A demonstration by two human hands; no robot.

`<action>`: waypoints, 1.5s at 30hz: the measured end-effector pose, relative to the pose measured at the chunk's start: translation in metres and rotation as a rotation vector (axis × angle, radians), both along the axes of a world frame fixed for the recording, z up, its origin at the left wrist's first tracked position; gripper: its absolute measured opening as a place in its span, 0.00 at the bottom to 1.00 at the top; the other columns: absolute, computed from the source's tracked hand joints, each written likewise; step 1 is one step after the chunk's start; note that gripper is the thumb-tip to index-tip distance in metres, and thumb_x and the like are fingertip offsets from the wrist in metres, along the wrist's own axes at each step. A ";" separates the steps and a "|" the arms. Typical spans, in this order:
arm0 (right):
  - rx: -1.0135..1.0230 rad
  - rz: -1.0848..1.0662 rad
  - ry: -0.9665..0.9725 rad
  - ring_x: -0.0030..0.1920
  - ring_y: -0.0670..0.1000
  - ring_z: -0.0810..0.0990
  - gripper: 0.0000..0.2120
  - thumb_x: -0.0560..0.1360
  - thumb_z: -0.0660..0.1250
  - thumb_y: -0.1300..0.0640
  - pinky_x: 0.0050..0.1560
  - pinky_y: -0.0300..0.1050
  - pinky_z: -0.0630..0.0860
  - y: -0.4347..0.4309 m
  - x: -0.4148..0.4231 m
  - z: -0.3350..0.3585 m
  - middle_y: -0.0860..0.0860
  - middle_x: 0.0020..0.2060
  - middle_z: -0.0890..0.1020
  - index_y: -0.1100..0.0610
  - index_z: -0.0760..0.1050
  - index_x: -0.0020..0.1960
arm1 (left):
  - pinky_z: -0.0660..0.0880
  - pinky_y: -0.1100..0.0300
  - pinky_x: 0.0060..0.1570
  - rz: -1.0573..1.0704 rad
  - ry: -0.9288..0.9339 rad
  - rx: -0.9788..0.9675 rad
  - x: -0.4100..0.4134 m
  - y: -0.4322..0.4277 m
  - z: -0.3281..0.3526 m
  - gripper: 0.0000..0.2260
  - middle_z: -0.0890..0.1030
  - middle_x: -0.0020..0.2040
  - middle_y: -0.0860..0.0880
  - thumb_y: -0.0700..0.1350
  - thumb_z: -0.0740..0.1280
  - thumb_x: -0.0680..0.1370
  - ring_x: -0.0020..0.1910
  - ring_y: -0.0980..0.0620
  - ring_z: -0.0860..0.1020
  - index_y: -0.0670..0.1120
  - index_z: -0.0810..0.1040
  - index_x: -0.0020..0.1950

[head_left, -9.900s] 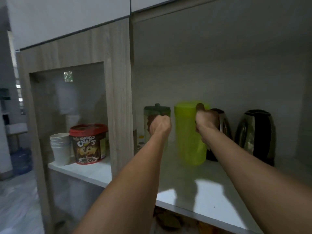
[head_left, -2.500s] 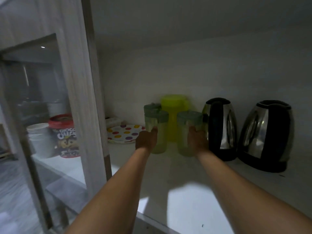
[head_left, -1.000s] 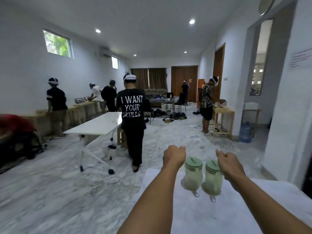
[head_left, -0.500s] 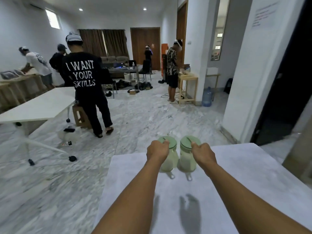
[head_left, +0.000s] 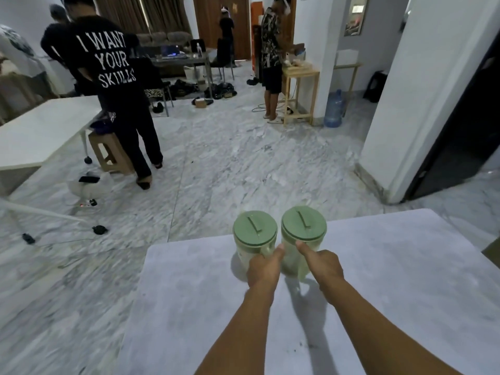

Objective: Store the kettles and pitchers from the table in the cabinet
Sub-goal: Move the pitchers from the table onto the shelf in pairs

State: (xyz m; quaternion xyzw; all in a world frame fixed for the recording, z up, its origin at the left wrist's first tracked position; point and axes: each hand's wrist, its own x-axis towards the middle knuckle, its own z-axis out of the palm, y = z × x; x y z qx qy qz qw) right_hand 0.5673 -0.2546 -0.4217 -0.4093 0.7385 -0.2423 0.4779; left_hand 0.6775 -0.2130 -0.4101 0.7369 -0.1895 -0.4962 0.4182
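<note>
Two pale green pitchers with green lids stand side by side near the far edge of the grey table (head_left: 378,280). My left hand (head_left: 263,266) is closed around the handle of the left pitcher (head_left: 254,234). My right hand (head_left: 320,262) grips the handle of the right pitcher (head_left: 303,226). The pitchers touch or nearly touch each other. Whether their bases rest on the tabletop or hover just above it I cannot tell. The cabinet is out of view.
Marble floor lies beyond the table. A person in a black printed shirt (head_left: 113,77) stands at the left beside a white table (head_left: 35,136) and a wooden stool (head_left: 108,154). A white pillar (head_left: 422,98) and a dark doorway are at the right. Other people work further back.
I have carried both pitchers from the cabinet shelf to the grey table. Over the last half second they came lower and closer to me, and my view tipped down.
</note>
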 end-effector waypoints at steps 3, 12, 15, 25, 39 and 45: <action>0.015 -0.026 -0.159 0.58 0.60 0.78 0.22 0.73 0.70 0.41 0.59 0.55 0.76 -0.006 0.006 -0.003 0.56 0.57 0.81 0.59 0.79 0.56 | 0.74 0.54 0.57 0.003 -0.025 -0.038 0.004 -0.004 -0.004 0.20 0.81 0.51 0.45 0.56 0.68 0.76 0.52 0.43 0.78 0.42 0.79 0.60; -0.096 -0.135 -0.300 0.41 0.56 0.83 0.18 0.80 0.62 0.47 0.36 0.44 0.68 0.021 0.013 0.033 0.57 0.42 0.86 0.62 0.80 0.47 | 0.77 0.54 0.52 0.028 -0.043 -0.068 0.036 0.021 0.039 0.17 0.85 0.49 0.42 0.52 0.61 0.79 0.49 0.43 0.82 0.40 0.83 0.49; -0.169 -0.202 -0.315 0.37 0.54 0.80 0.19 0.82 0.61 0.49 0.36 0.43 0.68 0.043 0.013 0.066 0.57 0.37 0.84 0.65 0.80 0.48 | 0.77 0.56 0.51 -0.009 -0.018 -0.123 0.047 0.035 0.075 0.17 0.85 0.49 0.42 0.50 0.59 0.80 0.49 0.44 0.82 0.42 0.81 0.41; -0.532 -0.402 -0.297 0.43 0.57 0.83 0.17 0.80 0.60 0.47 0.50 0.52 0.74 0.174 0.005 0.205 0.55 0.38 0.85 0.60 0.78 0.53 | 0.73 0.60 0.44 -0.217 -0.022 -0.490 0.040 0.137 0.215 0.19 0.85 0.50 0.44 0.52 0.59 0.80 0.51 0.44 0.82 0.40 0.83 0.52; -0.857 -0.830 -0.093 0.34 0.50 0.81 0.15 0.82 0.59 0.49 0.28 0.38 0.71 0.394 -0.173 0.320 0.56 0.42 0.84 0.59 0.78 0.53 | 0.79 0.54 0.45 -0.670 0.254 -0.708 -0.182 0.266 0.300 0.13 0.81 0.34 0.47 0.46 0.60 0.75 0.34 0.49 0.79 0.41 0.82 0.47; -0.881 -1.082 0.062 0.36 0.54 0.81 0.20 0.81 0.58 0.47 0.42 0.44 0.73 0.497 -0.315 0.323 0.55 0.35 0.84 0.58 0.77 0.39 | 0.79 0.54 0.48 -0.915 0.354 -0.728 -0.334 0.347 0.313 0.12 0.82 0.37 0.46 0.43 0.58 0.75 0.36 0.48 0.79 0.42 0.80 0.41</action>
